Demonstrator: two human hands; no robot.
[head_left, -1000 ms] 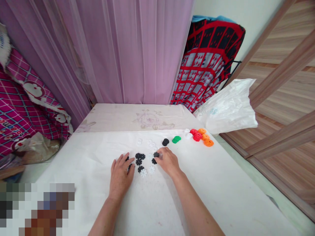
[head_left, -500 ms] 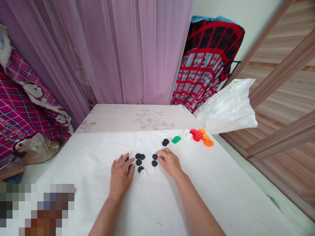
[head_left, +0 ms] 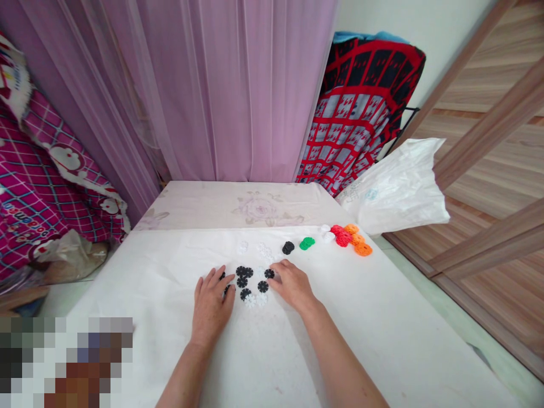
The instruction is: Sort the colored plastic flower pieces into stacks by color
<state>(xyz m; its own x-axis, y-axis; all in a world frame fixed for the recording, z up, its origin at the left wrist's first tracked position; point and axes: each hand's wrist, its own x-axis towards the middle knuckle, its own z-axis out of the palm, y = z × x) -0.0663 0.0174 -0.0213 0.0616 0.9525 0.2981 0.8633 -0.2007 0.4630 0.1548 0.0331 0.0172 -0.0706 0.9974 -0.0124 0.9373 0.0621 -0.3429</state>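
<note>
My left hand lies on the white cloth with its fingers spread, partly covering a black disc and another beside it. My right hand has its thumb and forefinger at the edge of a black snowflake disc, a flat round piece with notches. Just below that piece lies a second black snowflake disc. Between the hands, several black discs form a small cluster. White snowflake discs lie below it, and more white discs, faint against the cloth, lie farther up.
Farther right are a black stack, green discs, red discs and orange discs. A white plastic bag stands at the table's right edge. Purple curtains hang behind the flower-patterned far end of the table.
The lower black disc near my right hand has slid slightly left and toward me, with the white disc below it also shifted. My left hand stays in place; the view has moved slightly.
</note>
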